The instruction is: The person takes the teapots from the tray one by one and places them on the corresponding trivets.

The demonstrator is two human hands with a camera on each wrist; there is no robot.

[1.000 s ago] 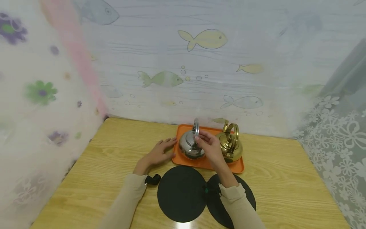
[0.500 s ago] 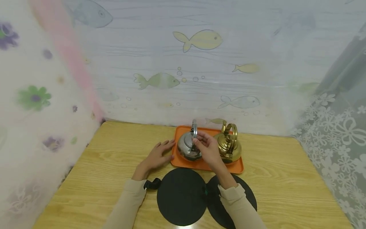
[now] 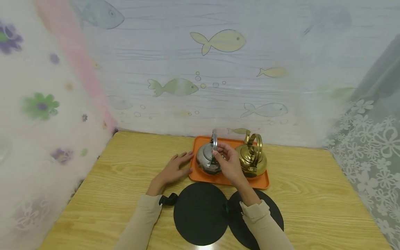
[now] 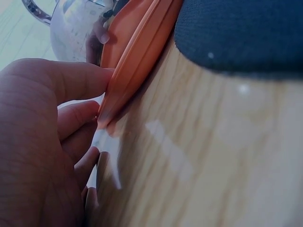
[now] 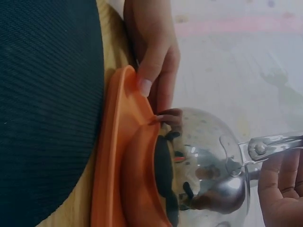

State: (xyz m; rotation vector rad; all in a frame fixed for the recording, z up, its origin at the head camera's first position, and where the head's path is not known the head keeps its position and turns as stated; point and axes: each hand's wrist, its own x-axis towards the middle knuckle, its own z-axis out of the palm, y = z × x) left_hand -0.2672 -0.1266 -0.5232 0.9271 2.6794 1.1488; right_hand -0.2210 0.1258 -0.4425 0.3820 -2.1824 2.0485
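Observation:
A silver kettle (image 3: pixel 207 159) and a gold kettle (image 3: pixel 251 158) stand side by side on an orange tray (image 3: pixel 261 180) at the back of the wooden table. My right hand (image 3: pixel 225 158) grips the silver kettle's upright handle (image 3: pixel 214 140); the right wrist view shows its fingers (image 5: pixel 279 182) curled by that handle (image 5: pixel 272 143). My left hand (image 3: pixel 175 169) lies flat on the table with straight fingers (image 4: pixel 71 80) touching the tray's left edge (image 4: pixel 137 61). The silver kettle (image 4: pixel 78 28) sits just behind that edge.
Two round black mats (image 3: pixel 200 212) (image 3: pixel 268 217) overlap near the table's front edge, under my right forearm. A small black object (image 3: pixel 168 200) lies by my left sleeve. Patterned curtains close off the back, left and right.
Both hands and the kettles stay where they were; only the head camera has shifted slightly.

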